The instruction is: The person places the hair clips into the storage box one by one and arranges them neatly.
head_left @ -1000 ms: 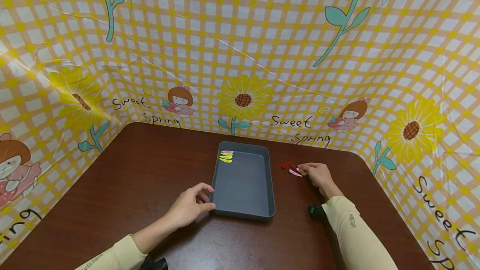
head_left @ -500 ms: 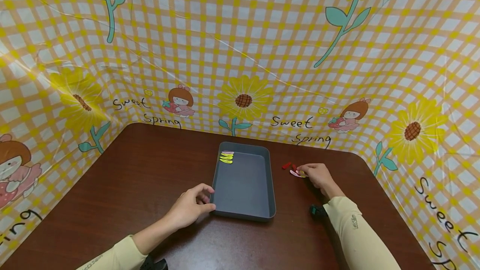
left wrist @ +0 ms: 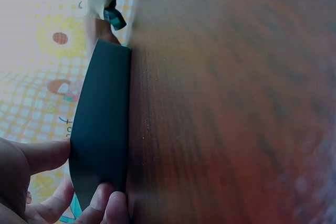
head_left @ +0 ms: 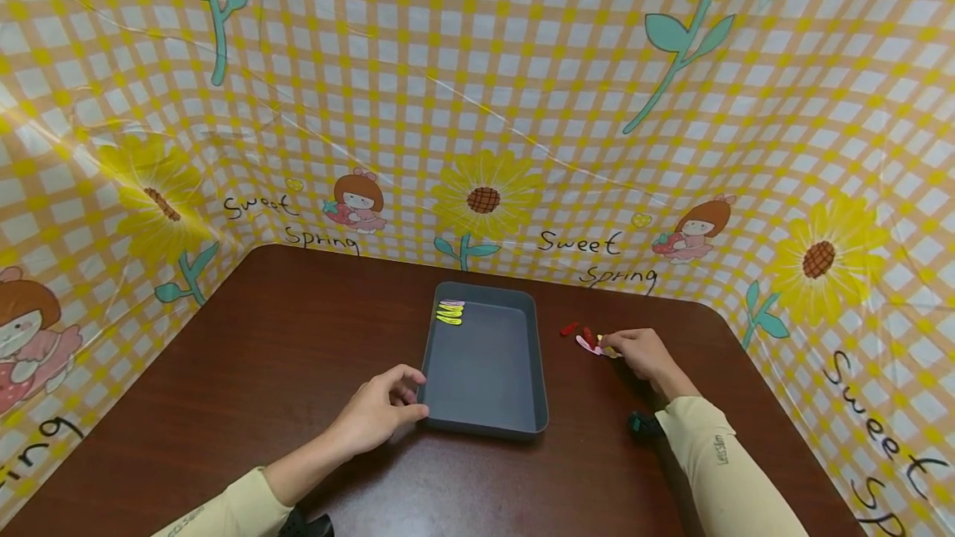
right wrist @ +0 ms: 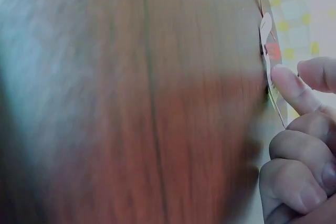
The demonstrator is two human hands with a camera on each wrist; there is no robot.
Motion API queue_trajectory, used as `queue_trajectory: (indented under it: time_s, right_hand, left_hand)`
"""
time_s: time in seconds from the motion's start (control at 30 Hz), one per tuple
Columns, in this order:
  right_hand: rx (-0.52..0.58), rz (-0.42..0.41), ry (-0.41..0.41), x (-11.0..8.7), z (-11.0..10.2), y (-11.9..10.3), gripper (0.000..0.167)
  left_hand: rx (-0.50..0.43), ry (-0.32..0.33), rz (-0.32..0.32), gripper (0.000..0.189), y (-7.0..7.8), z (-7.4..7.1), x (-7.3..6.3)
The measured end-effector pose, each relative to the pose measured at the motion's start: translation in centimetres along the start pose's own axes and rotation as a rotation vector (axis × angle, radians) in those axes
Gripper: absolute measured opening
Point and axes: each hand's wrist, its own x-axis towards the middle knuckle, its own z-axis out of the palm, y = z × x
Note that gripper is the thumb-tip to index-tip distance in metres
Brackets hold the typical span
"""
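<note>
Head view alone shows right hand grip pinching pink clip; left hand grip holds tray.

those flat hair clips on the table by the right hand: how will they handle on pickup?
The loose clips look thin and lie flat on the wooden table, so they are probably light and may slide before lifting. The right hand touches one with a fingertip; an edge pinch probably works best. They seem stiff and unlikely to roll.
</note>
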Motion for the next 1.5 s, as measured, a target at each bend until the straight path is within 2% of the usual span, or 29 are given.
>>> queue_trajectory:
  time_s: [0.17,0.43,0.57,0.93,1.33,1.5]
  right_hand:
    - [0.025,0.012,-0.007,-0.4,-0.2,0.1,0.034]
    - [0.085,0.038,0.045,-1.4,-1.0,1.0,0.036]
    - [0.098,0.043,0.043,-2.0,-1.2,1.4,0.033]
    - [0.043,0.024,0.059,-2.4,-0.7,1.9,0.031]
    - [0.029,0.018,0.067,-2.1,-0.7,1.8,0.043]
    - [0.017,0.014,0.077,-1.9,-0.3,1.6,0.043]
  left_hand:
    - [-0.001,-0.001,0.000,0.036,-0.1,-0.1,0.0]
    - [0.000,-0.003,0.002,0.035,0.0,0.0,0.0]
    - [-0.009,-0.011,0.002,0.036,0.1,0.0,0.0]
    - [-0.015,-0.012,0.001,0.036,0.0,0.1,-0.1]
    - [-0.014,-0.012,0.010,0.035,0.2,0.1,0.0]
    - [-0.013,-0.008,0.006,0.036,0.2,0.0,-0.1]
